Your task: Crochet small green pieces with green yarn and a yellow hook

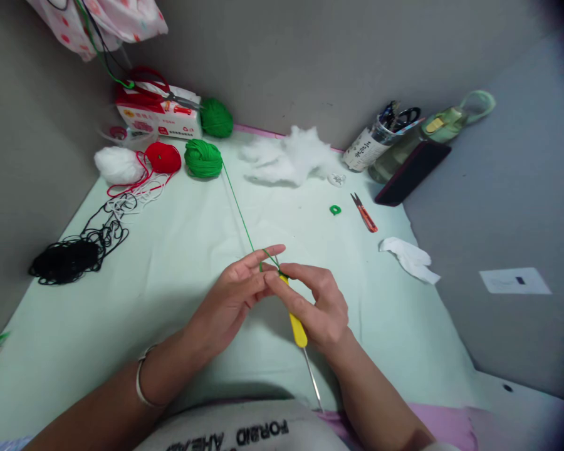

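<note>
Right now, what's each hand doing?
Left hand: holding green yarn, strung over its fingers.
Right hand: closed, holding the yellow-handled hook.

A hand could pass over the bare pale green cloth (164, 257) at centre left, between the black yarn (68, 258) and the left hand (232, 291), but the straight green strand (237, 205) from the front green ball (203, 158) bars a sweep across the middle. At centre right, room lies between the right hand (322, 304) and the crumpled white piece (410, 259); white fluff (301, 156), cup (366, 149) and dark upright slab (412, 173) obstruct the upper centre and upper right.
</note>
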A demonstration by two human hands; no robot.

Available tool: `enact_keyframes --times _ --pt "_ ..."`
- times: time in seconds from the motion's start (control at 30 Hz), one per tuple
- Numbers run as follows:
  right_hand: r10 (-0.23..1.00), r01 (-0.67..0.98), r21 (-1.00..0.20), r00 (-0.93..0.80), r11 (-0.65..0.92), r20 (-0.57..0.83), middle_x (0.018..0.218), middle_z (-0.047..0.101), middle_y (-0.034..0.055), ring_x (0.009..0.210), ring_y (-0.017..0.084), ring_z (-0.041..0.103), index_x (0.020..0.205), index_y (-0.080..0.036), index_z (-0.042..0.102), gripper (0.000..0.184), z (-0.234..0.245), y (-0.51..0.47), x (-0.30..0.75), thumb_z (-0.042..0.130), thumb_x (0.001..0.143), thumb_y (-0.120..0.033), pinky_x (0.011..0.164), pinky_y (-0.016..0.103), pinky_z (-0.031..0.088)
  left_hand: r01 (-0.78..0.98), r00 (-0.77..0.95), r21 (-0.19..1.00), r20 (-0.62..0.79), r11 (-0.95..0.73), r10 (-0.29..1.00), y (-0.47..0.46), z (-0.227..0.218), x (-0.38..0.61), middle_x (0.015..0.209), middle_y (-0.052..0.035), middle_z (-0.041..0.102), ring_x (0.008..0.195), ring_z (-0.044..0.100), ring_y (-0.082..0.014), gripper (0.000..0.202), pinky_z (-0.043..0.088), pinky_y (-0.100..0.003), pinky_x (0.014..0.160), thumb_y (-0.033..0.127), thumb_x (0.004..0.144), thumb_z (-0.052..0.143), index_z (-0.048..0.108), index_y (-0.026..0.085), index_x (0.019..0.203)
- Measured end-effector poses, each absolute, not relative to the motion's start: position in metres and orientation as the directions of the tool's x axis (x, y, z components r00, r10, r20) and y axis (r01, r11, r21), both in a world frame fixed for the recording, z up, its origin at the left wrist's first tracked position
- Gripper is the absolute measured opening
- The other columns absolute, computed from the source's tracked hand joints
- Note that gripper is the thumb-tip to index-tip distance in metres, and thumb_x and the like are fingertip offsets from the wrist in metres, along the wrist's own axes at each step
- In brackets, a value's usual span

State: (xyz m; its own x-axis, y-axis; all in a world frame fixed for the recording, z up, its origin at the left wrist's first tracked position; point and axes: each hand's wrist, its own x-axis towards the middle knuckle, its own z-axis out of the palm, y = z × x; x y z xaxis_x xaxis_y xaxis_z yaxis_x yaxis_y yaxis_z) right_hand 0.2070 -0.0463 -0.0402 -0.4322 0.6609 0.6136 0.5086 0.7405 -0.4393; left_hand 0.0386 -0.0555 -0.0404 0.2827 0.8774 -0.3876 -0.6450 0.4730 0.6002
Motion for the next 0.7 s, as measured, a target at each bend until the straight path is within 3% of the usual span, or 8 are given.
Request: enact_keyframes --times 0.13,0.2,0.27,0.4,0.53,0.7 --pt "0.794 0.318 -0.728 -0.227 0.608 0.564 0.100 0.074 0.0062 0.087 0.021 0.070 0.116 -0.031 0.073 0.030 -0.0397 -0.0450 0.2058 0.058 0.097 -0.014 0.073 0.038 0.059 -0.687 0.310 0.525 -0.413 0.502 0.856 -0.0531 -0.0403 0.0351 0.079 0.0014 0.064 0.073 0.058 -0.0081 0.038 0.049 -0.021 0.080 0.022 0.083 0.076 0.072 0.018 0.121" --pt "0.864 0.128 -0.855 -0.123 0.502 0.489 0.089 0.072 0.0053 0.074 0.019 0.066 0.108 -0.028 0.075 0.024 -0.0393 -0.0425 0.2040 0.056 0.099 -0.017 0.064 0.036 0.056 -0.686 0.254 0.560 -0.414 0.464 0.874 -0.0528 -0.0391 0.0346 0.074 0.0030 0.060 0.070 0.056 -0.0075 0.039 0.050 -0.022 0.080 0.020 0.083 0.075 0.072 0.018 0.122" --pt "0.906 0.004 -0.909 -0.091 0.416 0.414 0.087 0.071 0.0051 0.070 0.018 0.064 0.101 -0.027 0.077 0.020 -0.0395 -0.0399 0.2017 0.057 0.099 -0.021 0.061 0.035 0.054 -0.662 0.210 0.617 -0.392 0.425 0.896 -0.0535 -0.0382 0.0359 0.076 0.0027 0.061 0.071 0.057 -0.0085 0.040 0.050 -0.024 0.081 0.020 0.082 0.076 0.072 0.019 0.122" --pt "0.925 -0.011 -0.936 -0.153 0.351 0.349 0.101 0.075 0.0077 0.091 0.022 0.068 0.099 -0.026 0.078 0.018 -0.0398 -0.0371 0.1987 0.061 0.098 -0.023 0.069 0.037 0.056 -0.588 0.223 0.709 -0.320 0.389 0.921 -0.0554 -0.0401 0.0393 0.090 -0.0005 0.068 0.089 0.064 -0.0146 0.038 0.049 -0.029 0.089 0.023 0.082 0.077 0.073 0.024 0.119" --pt "0.911 -0.017 -0.930 -0.193 0.368 0.364 0.099 0.075 0.0063 0.090 0.021 0.069 0.102 -0.027 0.077 0.021 -0.0376 -0.0370 0.1995 0.058 0.099 -0.020 0.070 0.036 0.057 -0.507 0.201 0.778 -0.313 0.372 0.928 -0.0550 -0.0425 0.0368 0.093 -0.0022 0.071 0.093 0.064 -0.0170 0.035 0.045 -0.031 0.093 0.029 0.083 0.076 0.075 0.024 0.118" --pt "0.842 0.240 -0.816 -0.277 0.526 0.462 0.105 0.075 0.0064 0.095 0.022 0.070 0.114 -0.031 0.075 0.030 -0.0408 -0.0428 0.2040 0.059 0.096 -0.013 0.075 0.038 0.060 -0.481 0.121 0.803 -0.335 0.351 0.934 -0.0553 -0.0420 0.0366 0.085 -0.0001 0.069 0.084 0.062 -0.0150 0.040 0.045 -0.028 0.083 0.030 0.079 0.082 0.076 0.023 0.117"
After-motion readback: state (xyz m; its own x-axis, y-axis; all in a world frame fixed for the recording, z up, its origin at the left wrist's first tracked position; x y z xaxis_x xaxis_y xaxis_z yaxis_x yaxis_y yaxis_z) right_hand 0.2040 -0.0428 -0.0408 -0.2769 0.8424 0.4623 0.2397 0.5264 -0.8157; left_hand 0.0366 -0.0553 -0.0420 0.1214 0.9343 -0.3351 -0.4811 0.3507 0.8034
